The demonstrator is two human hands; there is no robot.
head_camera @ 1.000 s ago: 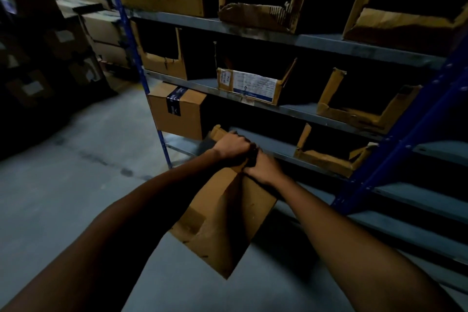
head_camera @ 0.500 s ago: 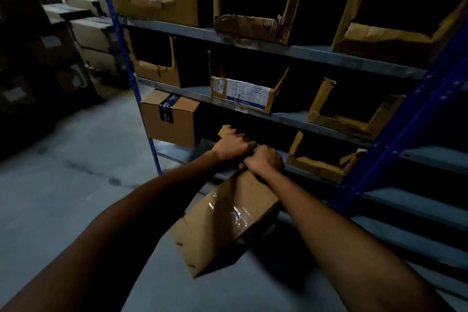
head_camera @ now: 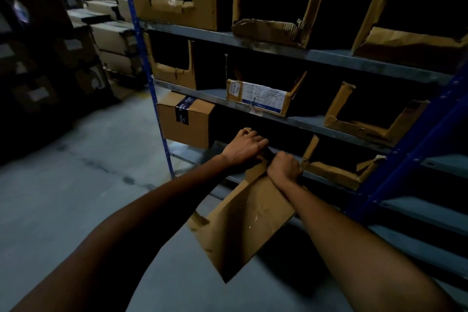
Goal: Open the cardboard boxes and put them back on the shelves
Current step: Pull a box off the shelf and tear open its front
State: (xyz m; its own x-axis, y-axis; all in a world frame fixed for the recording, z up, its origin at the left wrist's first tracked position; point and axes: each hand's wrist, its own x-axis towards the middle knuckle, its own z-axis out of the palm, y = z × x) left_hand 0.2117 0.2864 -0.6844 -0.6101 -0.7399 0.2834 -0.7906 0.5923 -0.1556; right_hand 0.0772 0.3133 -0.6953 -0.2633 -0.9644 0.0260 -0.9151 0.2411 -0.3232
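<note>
1. The left hand (head_camera: 245, 145) and right hand (head_camera: 284, 166) both grip the top edge of a brown, creased cardboard box (head_camera: 243, 225), fingers curled tight.
2. The box hangs tilted in front of the grey metal shelves (head_camera: 329, 57), over the concrete floor (head_camera: 76, 197).
3. A sealed brown box with dark tape (head_camera: 186, 119) sits on a shelf just left of the hands.

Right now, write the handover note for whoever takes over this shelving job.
Left hand and right hand grip the top edge of the held box, fingers curled.
The box hangs tilted before the shelves, above the floor.
Done: opened boxes stand on the shelves, such as the labelled box.
Left: finish this box, shelve it; the taped box looks sealed.
</note>
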